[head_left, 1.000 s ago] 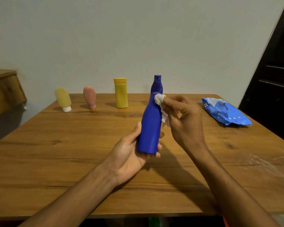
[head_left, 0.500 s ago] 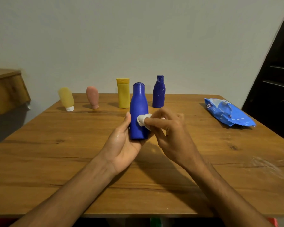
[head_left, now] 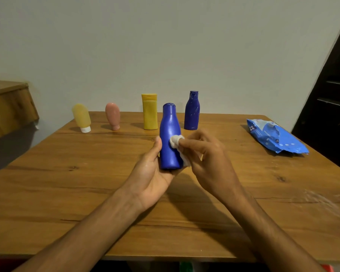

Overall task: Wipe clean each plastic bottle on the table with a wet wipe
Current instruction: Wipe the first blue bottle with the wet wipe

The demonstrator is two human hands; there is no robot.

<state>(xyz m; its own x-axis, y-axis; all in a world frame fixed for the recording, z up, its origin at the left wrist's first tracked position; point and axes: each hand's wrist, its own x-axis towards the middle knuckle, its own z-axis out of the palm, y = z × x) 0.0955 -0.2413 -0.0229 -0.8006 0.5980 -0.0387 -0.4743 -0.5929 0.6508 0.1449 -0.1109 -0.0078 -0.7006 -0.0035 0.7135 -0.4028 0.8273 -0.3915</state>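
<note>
Wooden table point(head_left: 47, 183), far edge, left to right: yellow tube point(head_left: 81, 117) and pink tube point(head_left: 112, 115) standing on their caps, yellow bottle point(head_left: 150, 111), dark blue bottle point(head_left: 192, 110), both upright; blue wipes pack point(head_left: 275, 137) lying at right of frame. Blue bottle point(head_left: 170, 122), centre frame, before the gap between the last two bottles: long axis near vertical, cap up. Left hand point(head_left: 151, 173) grips its base, thumb along the left side. Right hand point(head_left: 208, 160) pinches a wet wipe point(head_left: 174, 141) against its mid-body
</note>
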